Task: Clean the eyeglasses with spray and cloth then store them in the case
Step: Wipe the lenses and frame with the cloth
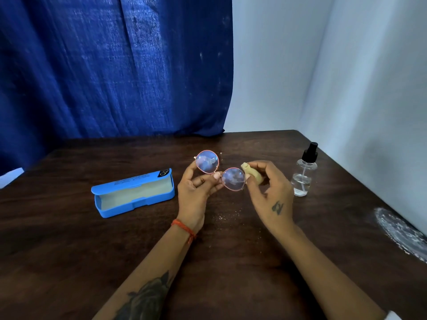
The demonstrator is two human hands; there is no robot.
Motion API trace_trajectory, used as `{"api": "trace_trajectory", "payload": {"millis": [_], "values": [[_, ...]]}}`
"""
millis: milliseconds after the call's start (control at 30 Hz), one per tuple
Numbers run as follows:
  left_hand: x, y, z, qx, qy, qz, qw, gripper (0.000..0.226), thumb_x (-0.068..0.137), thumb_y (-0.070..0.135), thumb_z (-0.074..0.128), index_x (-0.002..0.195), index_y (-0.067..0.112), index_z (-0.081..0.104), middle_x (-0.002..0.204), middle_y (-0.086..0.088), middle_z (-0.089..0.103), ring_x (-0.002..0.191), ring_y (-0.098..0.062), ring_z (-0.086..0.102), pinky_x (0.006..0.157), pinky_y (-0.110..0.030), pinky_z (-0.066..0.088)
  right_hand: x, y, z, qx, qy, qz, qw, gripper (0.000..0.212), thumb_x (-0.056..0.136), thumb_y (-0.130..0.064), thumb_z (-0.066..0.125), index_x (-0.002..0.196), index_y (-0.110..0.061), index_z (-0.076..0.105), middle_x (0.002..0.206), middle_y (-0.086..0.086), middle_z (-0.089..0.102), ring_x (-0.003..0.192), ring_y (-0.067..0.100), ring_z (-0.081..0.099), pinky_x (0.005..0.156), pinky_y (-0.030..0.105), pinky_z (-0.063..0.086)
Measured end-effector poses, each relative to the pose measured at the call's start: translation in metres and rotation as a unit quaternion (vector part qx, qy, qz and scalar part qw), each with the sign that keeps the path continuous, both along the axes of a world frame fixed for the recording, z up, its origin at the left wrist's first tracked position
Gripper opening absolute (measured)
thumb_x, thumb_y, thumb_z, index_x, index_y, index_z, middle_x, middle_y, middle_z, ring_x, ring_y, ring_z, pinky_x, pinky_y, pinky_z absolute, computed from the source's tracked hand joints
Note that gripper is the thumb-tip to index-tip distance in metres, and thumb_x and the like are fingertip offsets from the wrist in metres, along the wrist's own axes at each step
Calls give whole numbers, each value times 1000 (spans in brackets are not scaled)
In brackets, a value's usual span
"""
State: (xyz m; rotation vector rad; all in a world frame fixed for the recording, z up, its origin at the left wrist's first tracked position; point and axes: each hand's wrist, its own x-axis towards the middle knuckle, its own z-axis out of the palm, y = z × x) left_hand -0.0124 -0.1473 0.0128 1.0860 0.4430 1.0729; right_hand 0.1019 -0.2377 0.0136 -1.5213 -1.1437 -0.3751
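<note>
Round pink-rimmed eyeglasses (219, 170) held up tilted, crumpled yellow cloth (253, 175) at lens, blue case (134, 192) open, spray bottle (304, 172) upright

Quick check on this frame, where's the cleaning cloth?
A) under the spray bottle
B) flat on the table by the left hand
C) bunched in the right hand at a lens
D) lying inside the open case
C: the yellowish cleaning cloth is bunched in the right hand, against the lens nearest it on the eyeglasses, which the left hand holds near the bridge; the open blue case holds no cloth.
</note>
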Motion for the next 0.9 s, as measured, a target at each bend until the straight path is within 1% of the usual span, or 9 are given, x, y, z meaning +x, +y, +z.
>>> {"api": "trace_trajectory", "payload": {"millis": [67, 133, 233, 300, 433, 600, 700, 833, 900], "values": [[1, -1, -1, 5, 2, 6, 1000, 37, 79, -5, 63, 104, 21, 57, 76, -4, 73, 77, -14, 70, 65, -24, 57, 0, -1, -3, 32, -112, -45, 992, 20, 79, -4, 63, 98, -8, 67, 93, 3, 68, 83, 18, 61, 74, 28, 50], [1, -1, -3, 10, 7, 10, 1000, 36, 79, -5, 63, 106, 18, 57, 77, -6, 72, 76, -14, 70, 66, -25, 57, -1, 1, -6, 26, -182, -54, 981, 19, 80, -3, 63, 97, -7, 70, 92, 8, 67, 84, 21, 58, 78, 25, 46], [3, -1, -4, 18, 20, 8, 1000, 38, 79, -4, 63, 113, 11, 55, 82, -8, 72, 76, -15, 70, 68, -26, 58, -4, 7, -12, -8, -242, -43, 969, 18, 89, -14, 56, 97, -7, 72, 87, 10, 64, 82, 22, 55, 75, 26, 46], [4, -1, -5, 23, 24, 8, 999, 35, 80, -4, 62, 111, 10, 56, 82, -8, 71, 74, -13, 70, 67, -25, 58, -4, 9, -14, -32, -267, -40, 962, 20, 89, -14, 54, 97, -8, 72, 89, 10, 64, 84, 21, 52, 75, 26, 46], [3, 2, -8, 20, 49, 34, 998, 33, 80, -1, 65, 106, 17, 57, 78, -5, 71, 69, -8, 68, 63, -20, 55, -6, 8, -16, -63, -288, 11, 955, 27, 81, -2, 50, 95, -7, 72, 98, 11, 66, 84, 23, 53, 78, 24, 44], [3, 3, -8, 13, 31, 28, 999, 29, 82, -6, 60, 108, 2, 52, 76, -10, 67, 63, -7, 67, 62, -20, 56, -1, 2, -13, -40, -226, 21, 973, 29, 59, 12, 63, 76, -9, 74, 80, 4, 66, 69, 23, 59, 68, 23, 47], [4, 6, -9, 17, 30, 24, 999, 20, 82, -5, 59, 97, 8, 55, 67, 0, 69, 64, -7, 67, 63, -21, 57, 2, 2, -11, -6, -198, -16, 980, 24, 63, 10, 63, 77, -6, 74, 77, 7, 66, 69, 23, 61, 70, 21, 47], [3, 4, -9, 16, 31, 21, 999, 21, 83, -6, 59, 93, 12, 55, 76, -5, 68, 67, -7, 68, 64, -21, 57, 4, 5, -13, -21, -199, -65, 978, 22, 74, 4, 63, 94, -1, 72, 88, 14, 66, 77, 26, 60, 76, 23, 44], [4, 2, -9, 13, 29, 19, 999, 21, 82, -6, 60, 93, 12, 56, 72, -3, 69, 66, -7, 68, 62, -21, 57, 1, 8, -14, -32, -227, -61, 971, 23, 78, 3, 59, 97, 0, 70, 92, 15, 65, 80, 27, 57, 77, 23, 44]]}}
